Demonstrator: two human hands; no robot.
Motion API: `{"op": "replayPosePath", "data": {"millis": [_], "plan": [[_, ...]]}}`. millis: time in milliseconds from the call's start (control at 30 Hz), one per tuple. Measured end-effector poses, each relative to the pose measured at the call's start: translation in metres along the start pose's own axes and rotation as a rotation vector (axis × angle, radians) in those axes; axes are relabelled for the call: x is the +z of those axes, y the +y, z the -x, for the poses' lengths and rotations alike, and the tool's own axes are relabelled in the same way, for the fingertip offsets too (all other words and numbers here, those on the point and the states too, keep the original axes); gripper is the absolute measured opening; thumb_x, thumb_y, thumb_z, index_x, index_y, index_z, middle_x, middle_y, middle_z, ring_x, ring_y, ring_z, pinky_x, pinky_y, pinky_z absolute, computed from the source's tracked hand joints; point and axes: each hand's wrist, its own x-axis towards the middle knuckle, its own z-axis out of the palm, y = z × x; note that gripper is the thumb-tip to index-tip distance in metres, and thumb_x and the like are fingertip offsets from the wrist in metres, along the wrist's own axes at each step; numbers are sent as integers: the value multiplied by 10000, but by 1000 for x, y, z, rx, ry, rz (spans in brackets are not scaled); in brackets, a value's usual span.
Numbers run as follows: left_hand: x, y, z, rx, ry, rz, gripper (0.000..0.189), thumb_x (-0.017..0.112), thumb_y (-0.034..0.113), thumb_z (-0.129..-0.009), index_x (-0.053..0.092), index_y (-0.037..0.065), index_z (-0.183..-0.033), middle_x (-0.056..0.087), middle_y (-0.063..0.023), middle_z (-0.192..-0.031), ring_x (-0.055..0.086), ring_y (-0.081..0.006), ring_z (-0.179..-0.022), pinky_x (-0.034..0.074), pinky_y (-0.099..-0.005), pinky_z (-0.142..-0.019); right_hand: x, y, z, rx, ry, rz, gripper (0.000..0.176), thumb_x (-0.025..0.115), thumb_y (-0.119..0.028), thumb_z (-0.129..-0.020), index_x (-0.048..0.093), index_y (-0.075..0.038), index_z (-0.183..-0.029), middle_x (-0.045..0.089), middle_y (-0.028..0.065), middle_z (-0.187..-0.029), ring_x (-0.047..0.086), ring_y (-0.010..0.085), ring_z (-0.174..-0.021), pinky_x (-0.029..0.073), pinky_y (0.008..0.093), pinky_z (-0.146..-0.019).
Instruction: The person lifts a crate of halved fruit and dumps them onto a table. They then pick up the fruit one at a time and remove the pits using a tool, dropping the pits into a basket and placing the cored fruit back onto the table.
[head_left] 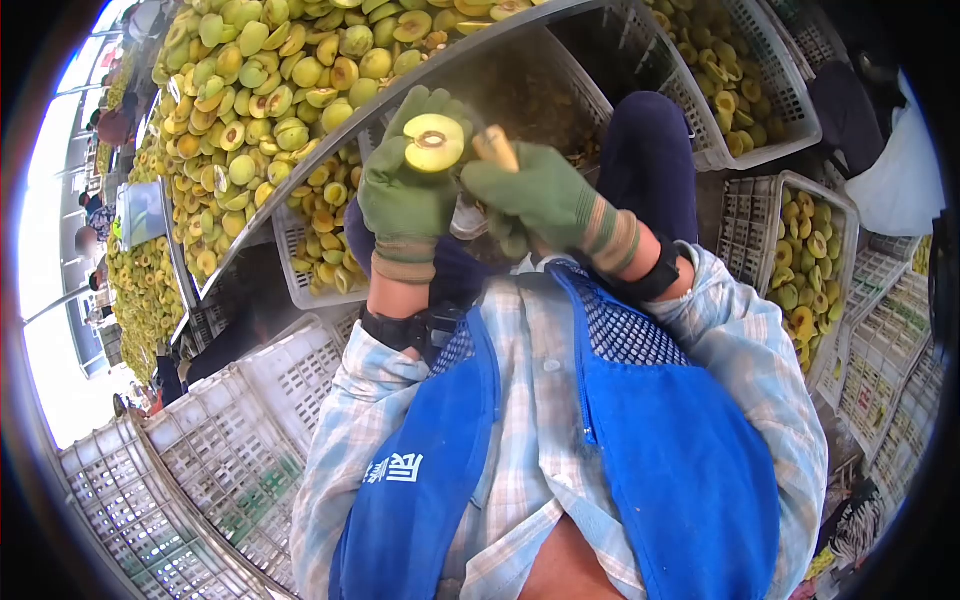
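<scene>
Green knitted gloves cover both of my hands. My left hand [408,195] holds up a halved yellow-green stone fruit [434,143], its cut face toward me and a brown hollow or stone at its centre. Close beside it on the right, my right hand [540,197] is closed around a small tool with a tan, wooden-looking handle [496,148]. The tool's working end is blurred and partly hidden. Beyond the hands, a large tray [330,150] is heaped with cut fruit halves.
Below the hands stands a grey crate [575,75] with brown scraps inside. Crates of fruit halves stand at the lower left of the tray [300,275], upper right [770,150] and right [765,235]. White crates [225,420] lie at left. Several people are in the background.
</scene>
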Motion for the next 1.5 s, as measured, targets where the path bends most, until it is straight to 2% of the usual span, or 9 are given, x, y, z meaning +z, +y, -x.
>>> {"op": "replayPosePath", "data": {"millis": [133, 433, 833, 1133, 1233, 1333, 1433, 1467, 1500], "plan": [[16, -5, -4, 63, 55, -218, 500, 420, 284, -976, 448, -43, -1354, 496, -225, -1350, 524, -332, -1203, 438, -460, -1026, 8, 1, 7, 121, -30, 113, 352, 621, -334, -874, 546, -4, -971, 602, 54, -643, 587, 135, -438, 422, 253, -331], [30, -3, 0, 135, 95, -340, 487, 361, 330, -1007, 504, -38, -1292, 558, -202, -1274, 586, -291, -1103, 538, -398, -875, 14, -7, 6, 67, 2, 317, 336, 592, -343, -875, 545, -35, -1002, 599, 42, -673, 575, 109, -468, 452, 252, -369], [30, -4, 2, 460, 45, -891, 523, 324, 413, -1011, 571, -32, -1132, 614, -176, -1160, 625, -239, -991, 532, -325, -812, 25, -18, 13, 116, -14, 374, 343, 553, -328, -888, 539, -10, -1017, 606, 76, -682, 594, 151, -487, 494, 284, -417], [32, 0, 2, 172, 197, -697, 532, 349, 414, -1008, 610, -49, -1038, 679, -170, -968, 662, -237, -819, 555, -332, -724, 10, -18, 7, 120, -76, 679, 346, 573, -317, -888, 564, 18, -973, 651, 104, -747, 649, 158, -625, 527, 310, -541], [25, -2, 0, 70, 213, -669, 550, 361, 417, -1005, 616, -71, -1024, 681, -180, -941, 666, -248, -776, 563, -336, -693, -10, 8, -7, -285, -75, 1249, 326, 561, -308, -894, 565, 8, -974, 646, 109, -705, 650, 164, -595, 521, 315, -525], [19, -9, -4, 54, 247, -656, 568, 366, 425, -1001, 631, -78, -1001, 682, -181, -930, 666, -254, -771, 563, -330, -690, -10, 9, -12, -78, -77, 1106, 337, 587, -330, -883, 569, -11, -990, 644, 115, -711, 649, 192, -598, 518, 311, -531], [31, -4, -5, 74, 256, -724, 586, 360, 436, -999, 642, -77, -978, 683, -180, -924, 670, -261, -759, 566, -341, -695, 6, -14, 5, 229, -110, 472, 351, 614, -355, -870, 572, -31, -996, 650, 134, -753, 658, 233, -635, 518, 306, -562], [32, -4, -6, 84, 268, -759, 595, 349, 443, -999, 642, -75, -979, 683, -178, -914, 673, -260, -756, 570, -348, -697, 9, -12, 4, 261, -45, 493, 359, 641, -364, -853, 573, -36, -983, 659, 128, -794, 660, 252, -640, 509, 285, -544], [33, -3, -6, 68, 274, -754, 594, 349, 442, -998, 642, -75, -979, 683, -179, -911, 674, -260, -754, 570, -350, -698, 3, -1, -5, 82, -44, 730, 347, 610, -355, -868, 580, -38, -1005, 663, 147, -813, 667, 260, -665, 519, 313, -574]]}}
